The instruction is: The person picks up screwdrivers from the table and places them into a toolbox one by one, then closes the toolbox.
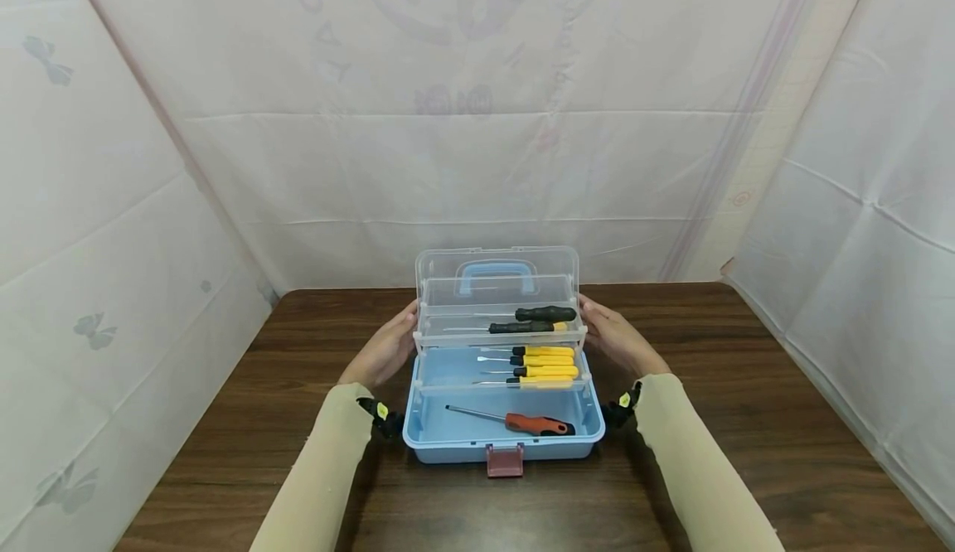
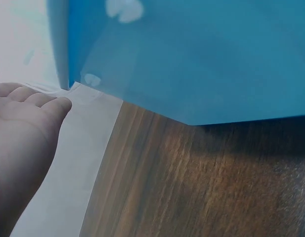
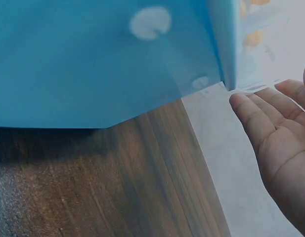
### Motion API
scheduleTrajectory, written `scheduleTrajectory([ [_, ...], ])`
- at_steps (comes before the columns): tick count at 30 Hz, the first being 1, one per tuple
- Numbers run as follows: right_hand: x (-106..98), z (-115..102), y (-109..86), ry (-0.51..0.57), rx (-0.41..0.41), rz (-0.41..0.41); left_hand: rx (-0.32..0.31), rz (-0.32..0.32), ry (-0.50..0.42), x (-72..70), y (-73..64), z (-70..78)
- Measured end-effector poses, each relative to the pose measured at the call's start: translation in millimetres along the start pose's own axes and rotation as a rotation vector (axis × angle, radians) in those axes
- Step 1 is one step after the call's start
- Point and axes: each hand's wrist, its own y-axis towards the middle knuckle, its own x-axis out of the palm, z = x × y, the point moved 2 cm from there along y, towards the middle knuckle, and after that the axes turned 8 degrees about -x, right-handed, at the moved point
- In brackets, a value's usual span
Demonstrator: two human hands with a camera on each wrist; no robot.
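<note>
A light blue toolbox point(image 1: 451, 454) stands with its clear lid point(image 1: 438, 268) raised and its clear trays point(image 1: 448, 340) lifted above the base. My left hand point(image 1: 385, 346) is at the left side of the lid, its fingertips partly hidden behind it. On the opposite side, my right hand point(image 1: 621, 341) reaches the lid's right edge. Both wrist views show the fingers fairly straight beside the toolbox's clear part; firm contact is hard to judge. Black-handled screwdrivers point(image 1: 546, 314) lie in the upper tray, several yellow-handled screwdrivers point(image 1: 548, 360) in the lower. A red-handled screwdriver point(image 1: 531, 424) lies in the base.
A dark red latch point(image 1: 505, 461) hangs at the toolbox's front. The lid carries a blue handle point(image 1: 496, 268). Under everything is a brown wooden table point(image 1: 254, 452), with white sheeting point(image 1: 477, 171) behind it and on both sides.
</note>
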Motion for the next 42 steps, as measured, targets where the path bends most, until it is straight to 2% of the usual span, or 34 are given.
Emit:
scheduleTrajectory([
  [7,-1.9,-1.2,0.3,0.001,-0.004,0.004,0.021,-0.015,0.009,0.8,-0.7,3.4],
  [25,-6.5,-4.8,0.5,0.022,-0.058,-0.025,0.052,-0.045,-0.045,3.4,-1.0,10.1],
  [32,-6.8,-8.6,-2.9,0.068,-0.097,-0.051,0.074,-0.065,-0.017,2.1,-4.0,9.9],
  [38,-6.6,-8.4,-5.1,0.086,-0.091,-0.049,0.096,-0.078,-0.004,1.3,-6.6,9.9],
  [42,-5.8,-9.1,-7.2,0.089,-0.091,-0.047,0.089,-0.067,0.01,0.7,-8.5,9.0],
])
